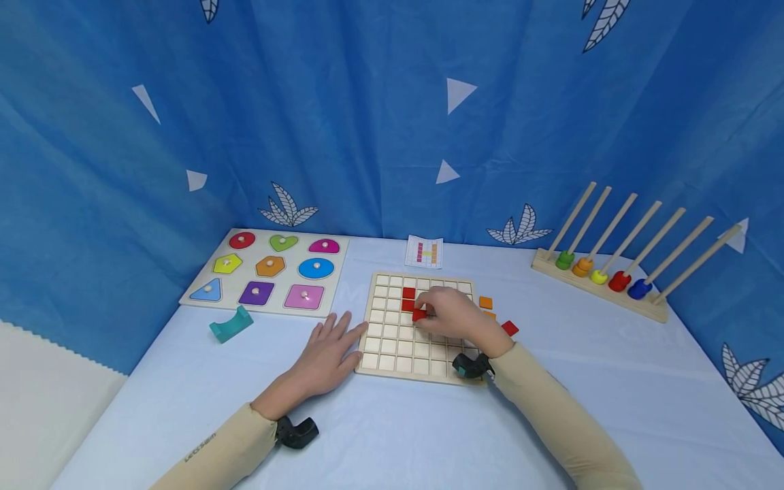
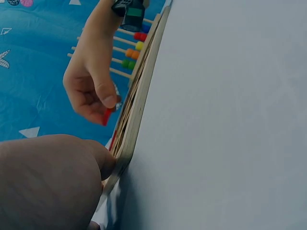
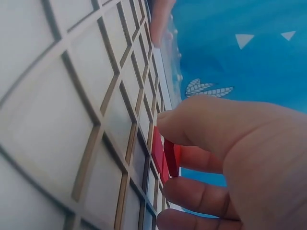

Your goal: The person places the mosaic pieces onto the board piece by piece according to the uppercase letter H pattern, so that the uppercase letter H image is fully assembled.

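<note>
With the red tile (image 1: 419, 315) pinched in the right hand (image 1: 451, 314), tilted over the board (image 1: 406, 333), level it before setting down. Brace the board's edge lightly with the left hand (image 1: 324, 359), outspread and grasping nothing.

Red tiles (image 1: 408, 292) and orange tiles (image 1: 486, 302), all plain. Grid board (image 1: 389, 331): pale wood, cream squares. Card (image 1: 424, 252): white, coloured blocks. Puzzle board (image 1: 279, 304): off-white; pieces red, green, magenta, yellow, orange, blue, purple, pink. Beads (image 1: 620, 280): green, orange, yellow, red, blue. Curved block (image 1: 233, 327): teal. Sleeves (image 1: 233, 446): beige. Surface (image 1: 380, 435): bluish white. Curtain (image 1: 343, 136): blue, white triangles, dark-lined white leaves.
</note>
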`<state>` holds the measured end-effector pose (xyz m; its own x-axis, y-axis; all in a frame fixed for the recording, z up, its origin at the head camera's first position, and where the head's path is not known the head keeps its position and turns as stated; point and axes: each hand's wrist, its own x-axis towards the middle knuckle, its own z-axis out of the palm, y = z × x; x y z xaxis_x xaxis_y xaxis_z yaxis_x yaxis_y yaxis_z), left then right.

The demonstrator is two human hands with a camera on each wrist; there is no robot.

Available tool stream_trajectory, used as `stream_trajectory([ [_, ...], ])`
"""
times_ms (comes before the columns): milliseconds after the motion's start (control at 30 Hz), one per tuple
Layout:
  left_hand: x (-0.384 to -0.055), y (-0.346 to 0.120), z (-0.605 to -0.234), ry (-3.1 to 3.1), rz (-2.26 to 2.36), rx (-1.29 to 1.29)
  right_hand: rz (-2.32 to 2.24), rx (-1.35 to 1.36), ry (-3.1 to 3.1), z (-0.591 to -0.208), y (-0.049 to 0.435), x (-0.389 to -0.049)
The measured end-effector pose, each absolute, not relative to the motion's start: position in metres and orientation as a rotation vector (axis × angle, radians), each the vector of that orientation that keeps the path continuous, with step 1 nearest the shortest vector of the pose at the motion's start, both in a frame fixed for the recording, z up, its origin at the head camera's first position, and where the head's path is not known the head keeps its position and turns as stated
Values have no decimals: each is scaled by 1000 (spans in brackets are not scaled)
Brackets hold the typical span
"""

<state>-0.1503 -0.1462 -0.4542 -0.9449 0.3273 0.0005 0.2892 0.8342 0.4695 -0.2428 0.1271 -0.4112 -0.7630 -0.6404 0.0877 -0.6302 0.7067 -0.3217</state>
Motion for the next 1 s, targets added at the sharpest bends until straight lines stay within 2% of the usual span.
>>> stream_trajectory([
  [1000, -152, -147, -457, 2933, 719, 484, -559, -1001, 2808, -419, 107, -249],
])
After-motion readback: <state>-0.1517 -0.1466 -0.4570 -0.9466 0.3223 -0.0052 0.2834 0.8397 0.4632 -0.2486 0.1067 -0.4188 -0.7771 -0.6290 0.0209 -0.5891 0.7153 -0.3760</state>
